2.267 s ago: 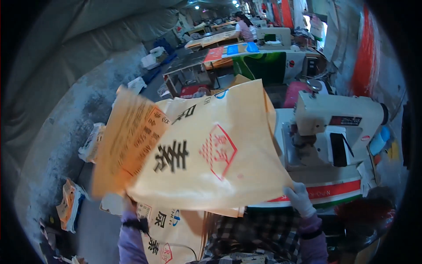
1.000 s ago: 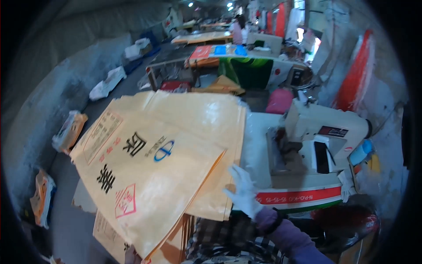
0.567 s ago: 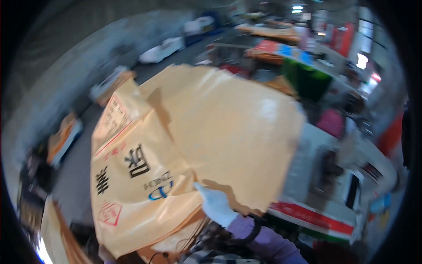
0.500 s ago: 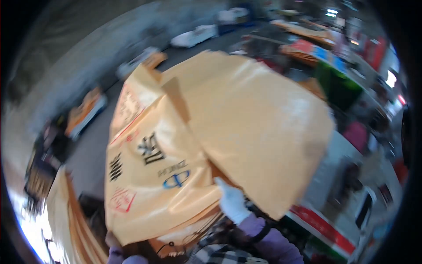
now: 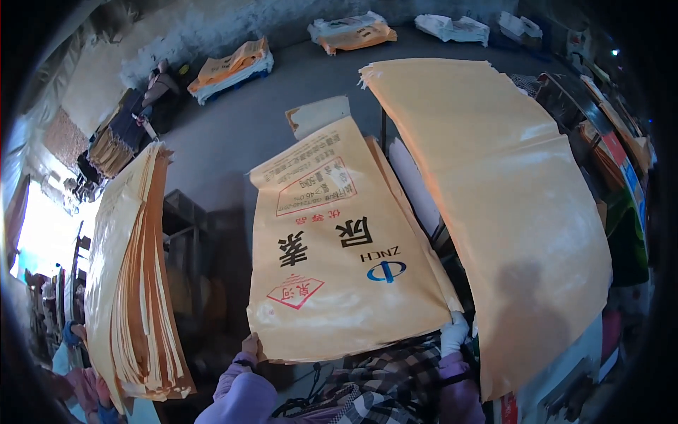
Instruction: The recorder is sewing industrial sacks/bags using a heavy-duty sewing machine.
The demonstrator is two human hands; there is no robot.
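A tan woven plastic sack [image 5: 332,240] with black, red and blue printing lies spread in front of me. Its far end rests over a pale board [image 5: 319,116], and a tan edge shows along its right side. My left hand [image 5: 250,344], bare, pinches the near left corner of the sack. At the near right corner, my right hand [image 5: 454,332] in a white glove has its fingers closed on the edge. To the right is a pile of plain tan sacks [image 5: 508,198], close to my right hand but apart from it.
A thick stack of tan sacks [image 5: 134,283] stands at the left, with another person's hand [image 5: 104,392] at its near end. Folded sack bundles [image 5: 232,68] lie on the grey floor [image 5: 205,148] by the far wall. A dark frame [image 5: 187,233] stands left of my sack.
The printed sack has gone from bunched and folded over to lying flat. My right hand has moved to its near right corner. My view has turned, showing more of the left stack.
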